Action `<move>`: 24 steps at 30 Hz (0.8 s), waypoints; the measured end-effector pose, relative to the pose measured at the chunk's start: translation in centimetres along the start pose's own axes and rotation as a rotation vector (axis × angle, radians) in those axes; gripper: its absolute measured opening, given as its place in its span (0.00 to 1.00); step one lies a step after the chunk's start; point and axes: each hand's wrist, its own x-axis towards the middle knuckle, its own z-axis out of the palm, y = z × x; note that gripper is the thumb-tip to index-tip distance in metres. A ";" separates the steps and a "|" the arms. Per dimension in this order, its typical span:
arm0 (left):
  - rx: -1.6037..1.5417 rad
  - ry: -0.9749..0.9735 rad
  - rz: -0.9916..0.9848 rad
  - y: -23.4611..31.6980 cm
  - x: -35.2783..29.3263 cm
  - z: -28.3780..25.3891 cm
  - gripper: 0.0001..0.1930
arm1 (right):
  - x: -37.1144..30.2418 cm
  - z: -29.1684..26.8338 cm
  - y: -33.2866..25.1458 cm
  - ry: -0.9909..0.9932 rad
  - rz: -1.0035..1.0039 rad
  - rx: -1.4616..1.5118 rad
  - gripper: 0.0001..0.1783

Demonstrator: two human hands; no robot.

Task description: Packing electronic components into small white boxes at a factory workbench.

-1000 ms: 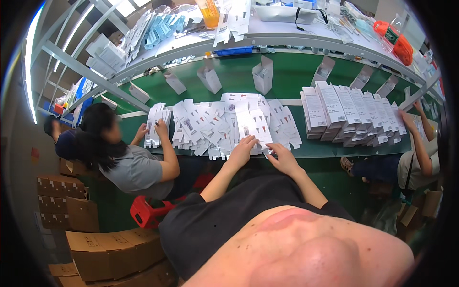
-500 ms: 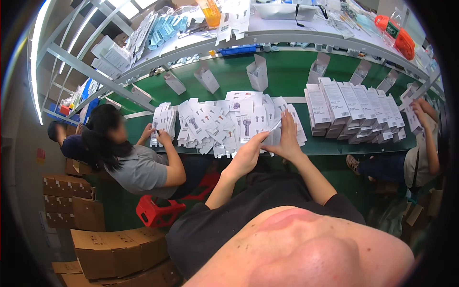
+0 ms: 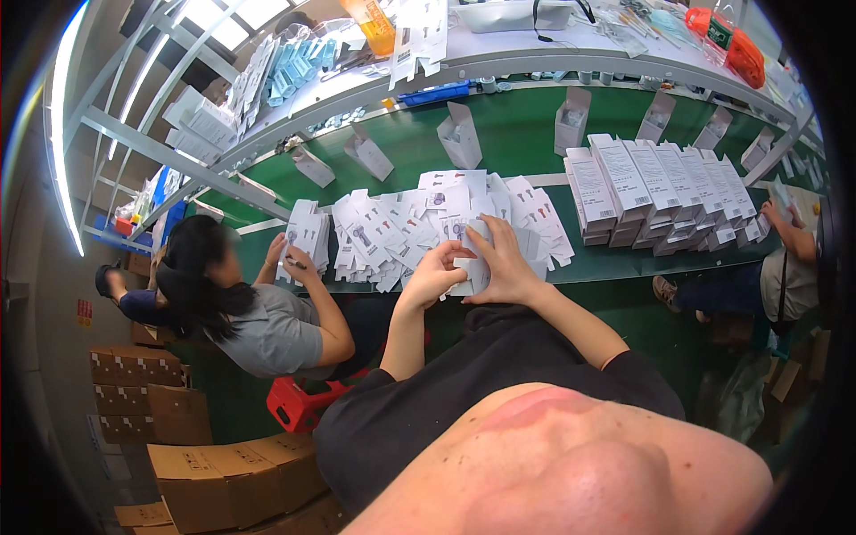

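Green covering is laid over the long work surface [image 3: 406,125], above whose far edge a white-topped shelf [image 3: 499,49] is carried on grey metal posts. At the left, the room is lit by a strip light [image 3: 58,134], and brown cardboard boxes [image 3: 232,473] are stacked near a red stool [image 3: 283,397].

Half a second ago, a printed face was turned up and the right fingers were held straight and spread. Now the white carton [image 3: 479,278] is gripped at the middle of the surface's near edge, a flap jutting out. Its far side is wrapped by the bent fingers of the right hand [image 3: 504,259], and its left side is pinched by the curled fingers of the left hand [image 3: 437,275], so much of it is hidden.

Just beyond, flat printed cartons [image 3: 392,227] are heaped untidily. Toward the right end, folded cartons [image 3: 624,187] are piled in leaning rows. Along the far edge, upright cartons [image 3: 459,134] are spaced out, topped by raised flaps. At the left end, a pen is held by a co-worker [image 3: 267,330] over more cartons [image 3: 308,232]; the right end is occupied by another person [image 3: 789,276]. The view of the surface's far edge is partly blocked by the shelf.
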 end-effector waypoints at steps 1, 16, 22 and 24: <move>0.027 0.014 -0.035 -0.1 0.4 -0.3 0.26 | 0.5 -0.1 0.3 0.007 -0.057 -0.030 0.73; -0.094 -0.039 0.508 0.7 3.3 1.9 0.31 | 1.2 -1.5 3.4 0.081 0.359 1.025 0.46; 0.358 0.232 0.745 0.7 3.8 3.9 0.32 | 2.0 -2.1 -0.1 0.248 0.586 0.901 0.33; -0.160 0.139 0.693 0.3 3.5 4.5 0.31 | 2.3 -3.8 -1.3 0.208 0.652 0.941 0.29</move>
